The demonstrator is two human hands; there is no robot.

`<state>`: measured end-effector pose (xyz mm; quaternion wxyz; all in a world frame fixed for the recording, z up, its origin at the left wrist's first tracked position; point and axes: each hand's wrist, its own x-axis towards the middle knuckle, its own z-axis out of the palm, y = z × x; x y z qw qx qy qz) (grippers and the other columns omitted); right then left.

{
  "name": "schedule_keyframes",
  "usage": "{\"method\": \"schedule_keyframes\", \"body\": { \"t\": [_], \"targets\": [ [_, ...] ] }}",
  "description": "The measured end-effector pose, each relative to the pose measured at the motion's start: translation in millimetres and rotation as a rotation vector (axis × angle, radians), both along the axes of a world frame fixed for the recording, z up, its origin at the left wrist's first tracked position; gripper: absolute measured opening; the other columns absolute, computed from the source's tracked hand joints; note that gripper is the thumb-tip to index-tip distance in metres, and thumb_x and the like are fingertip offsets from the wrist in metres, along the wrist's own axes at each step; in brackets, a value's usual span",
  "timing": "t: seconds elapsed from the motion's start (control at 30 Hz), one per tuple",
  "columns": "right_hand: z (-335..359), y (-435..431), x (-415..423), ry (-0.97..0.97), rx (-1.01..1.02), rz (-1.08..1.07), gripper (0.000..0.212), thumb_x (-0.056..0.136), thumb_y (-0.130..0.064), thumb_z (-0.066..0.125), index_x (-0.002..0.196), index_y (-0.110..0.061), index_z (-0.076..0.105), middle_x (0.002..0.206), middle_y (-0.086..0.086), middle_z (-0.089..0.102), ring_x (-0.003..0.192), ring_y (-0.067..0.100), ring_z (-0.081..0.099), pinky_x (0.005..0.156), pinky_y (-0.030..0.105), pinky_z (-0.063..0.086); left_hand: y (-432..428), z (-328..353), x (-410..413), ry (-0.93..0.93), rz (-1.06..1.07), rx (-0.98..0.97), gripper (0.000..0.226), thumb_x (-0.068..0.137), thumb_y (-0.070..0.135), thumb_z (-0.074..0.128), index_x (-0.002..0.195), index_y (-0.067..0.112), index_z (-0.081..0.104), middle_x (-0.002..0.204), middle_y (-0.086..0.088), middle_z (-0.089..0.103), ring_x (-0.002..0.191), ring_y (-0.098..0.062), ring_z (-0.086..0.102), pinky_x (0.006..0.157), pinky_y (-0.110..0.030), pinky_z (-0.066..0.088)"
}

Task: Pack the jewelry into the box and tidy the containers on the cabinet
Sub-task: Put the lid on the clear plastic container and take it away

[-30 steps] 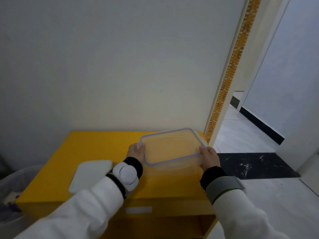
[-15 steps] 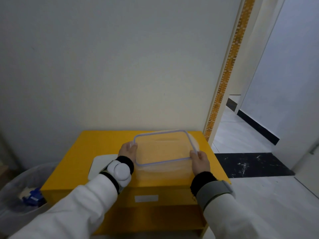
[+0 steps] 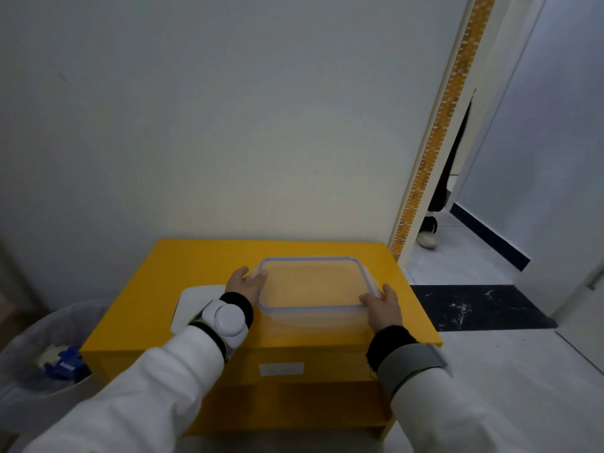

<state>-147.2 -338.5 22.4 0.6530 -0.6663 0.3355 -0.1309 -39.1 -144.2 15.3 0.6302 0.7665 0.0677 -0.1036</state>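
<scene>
A clear plastic container [image 3: 313,284] with a blue-edged rim sits over the right half of the yellow cabinet [image 3: 157,289]. My left hand [image 3: 245,284] grips its left end and my right hand [image 3: 383,307] grips its near right corner. The container looks empty; no jewelry is visible. A flat white lid-like piece [image 3: 192,305] lies on the cabinet top to the left, partly hidden behind my left wrist.
A bin [image 3: 42,354] lined with a clear bag, holding blue and white scraps, stands left of the cabinet. The white wall is right behind it. A doorway opens on the right, where a person's leg and shoe [image 3: 428,237] show.
The camera pulled back and tilted, so the cabinet looks smaller and the bin shows. Both hands kept hold of the container, which now sits lower and flatter, farther from the wall. A person's leg appeared in the doorway.
</scene>
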Motion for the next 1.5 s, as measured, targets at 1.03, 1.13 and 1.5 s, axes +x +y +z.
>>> {"method": "schedule_keyframes", "body": {
  "t": [1.03, 1.13, 1.5],
  "targets": [
    [0.2, -8.8, 24.8, 0.111, -0.166, 0.047, 0.047, 0.101, -0.023, 0.035, 0.142, -0.001, 0.038, 0.148, 0.016, 0.041, 0.134, 0.033, 0.040, 0.112, 0.040, 0.034, -8.8, -18.1, -6.5, 0.046, 0.032, -0.040, 0.047, 0.098, 0.028, 0.039, 0.132, -0.003, 0.047, 0.136, -0.018, 0.051, 0.119, -0.033, 0.051, 0.100, -0.035, 0.040],
    [2.9, -10.7, 28.3, 0.136, -0.138, 0.055, 0.026, 0.100, -0.020, 0.037, 0.114, -0.007, 0.054, 0.110, 0.014, 0.047, 0.100, 0.027, 0.045, 0.084, 0.029, 0.035, -11.2, -18.0, -2.3, 0.091, 0.039, -0.033, 0.037, 0.098, 0.030, 0.038, 0.083, 0.004, 0.061, 0.088, -0.011, 0.057, 0.092, -0.030, 0.050, 0.080, -0.030, 0.036],
    [1.9, -10.2, 25.0, 0.043, 0.092, -0.116, 0.048, 0.092, -0.023, 0.054, 0.129, 0.007, 0.050, 0.129, 0.027, 0.055, 0.108, 0.038, 0.055, 0.103, 0.049, 0.043, -10.1, -17.7, -3.1, 0.062, -0.006, 0.057, 0.042, 0.098, 0.036, 0.034, 0.094, 0.002, 0.058, 0.101, -0.014, 0.051, 0.092, -0.027, 0.049, 0.080, -0.031, 0.035]
  ]
}}
